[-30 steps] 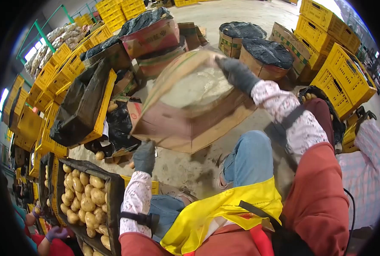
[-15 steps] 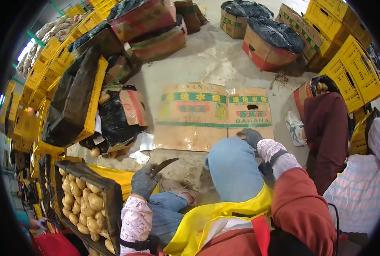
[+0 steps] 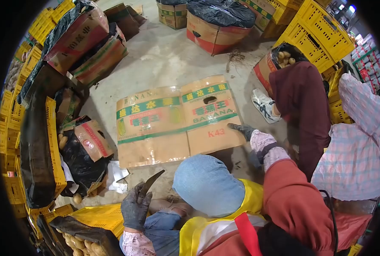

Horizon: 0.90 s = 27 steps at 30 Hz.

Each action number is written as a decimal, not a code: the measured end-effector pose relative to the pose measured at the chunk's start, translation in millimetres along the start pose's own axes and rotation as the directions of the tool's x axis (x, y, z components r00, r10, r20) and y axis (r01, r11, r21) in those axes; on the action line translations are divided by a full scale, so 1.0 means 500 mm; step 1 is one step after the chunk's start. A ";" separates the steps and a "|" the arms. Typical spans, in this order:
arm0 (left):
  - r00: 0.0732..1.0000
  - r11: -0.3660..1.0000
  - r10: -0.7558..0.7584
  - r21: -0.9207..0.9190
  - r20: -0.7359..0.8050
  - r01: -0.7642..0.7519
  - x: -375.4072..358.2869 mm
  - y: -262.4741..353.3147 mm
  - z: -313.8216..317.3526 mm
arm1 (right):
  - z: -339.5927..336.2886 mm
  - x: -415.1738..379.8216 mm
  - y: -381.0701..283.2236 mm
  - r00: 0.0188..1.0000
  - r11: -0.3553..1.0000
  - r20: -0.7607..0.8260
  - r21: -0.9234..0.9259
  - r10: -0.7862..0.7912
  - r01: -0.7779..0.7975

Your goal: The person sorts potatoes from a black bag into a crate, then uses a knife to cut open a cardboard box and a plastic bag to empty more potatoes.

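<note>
My left hand [image 3: 135, 208], in a dark grey glove, is closed around a knife [image 3: 152, 181] with a dark curved blade pointing up and to the right. A flattened cardboard banana box [image 3: 155, 149] lies on the floor in front of my knee, printed in green and red, with a crease near its middle. My right hand [image 3: 243, 131], also gloved, is at the sheet's right edge. Its fingers reach over the top face beside the "K43" print; the thumb is hidden.
A crate of potatoes [image 3: 81, 245] stands at lower left. Further left is a torn black-lined box [image 3: 85, 160]. Lined cartons [image 3: 217, 34] stand at the back. At right are another person's leg [image 3: 298, 102], a shoe [image 3: 264, 104], a box of potatoes [image 3: 266, 70] and yellow crates [image 3: 313, 36].
The view has swung right and tilted down. My right hand has moved from beside my knee to further up the cardboard's right edge. The knife stays in my left hand.
</note>
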<state>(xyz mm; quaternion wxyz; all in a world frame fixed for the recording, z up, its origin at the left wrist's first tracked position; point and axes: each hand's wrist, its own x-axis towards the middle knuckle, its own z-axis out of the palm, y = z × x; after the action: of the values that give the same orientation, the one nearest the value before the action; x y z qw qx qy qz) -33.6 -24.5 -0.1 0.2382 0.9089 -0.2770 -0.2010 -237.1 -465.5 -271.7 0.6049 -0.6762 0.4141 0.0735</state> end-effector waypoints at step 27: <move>0.753 -0.429 -0.430 -0.847 0.498 0.315 0.122 -0.054 -0.116 | 0.012 0.166 -0.341 0.932 0.952 0.352 -0.305 0.086 0.027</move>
<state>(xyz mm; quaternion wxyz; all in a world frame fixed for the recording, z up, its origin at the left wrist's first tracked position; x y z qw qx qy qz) 53.0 -22.9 17.6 0.7667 0.4053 0.3336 -0.3695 -70.1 -512.1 -194.2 0.5580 -0.7297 0.2899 0.2686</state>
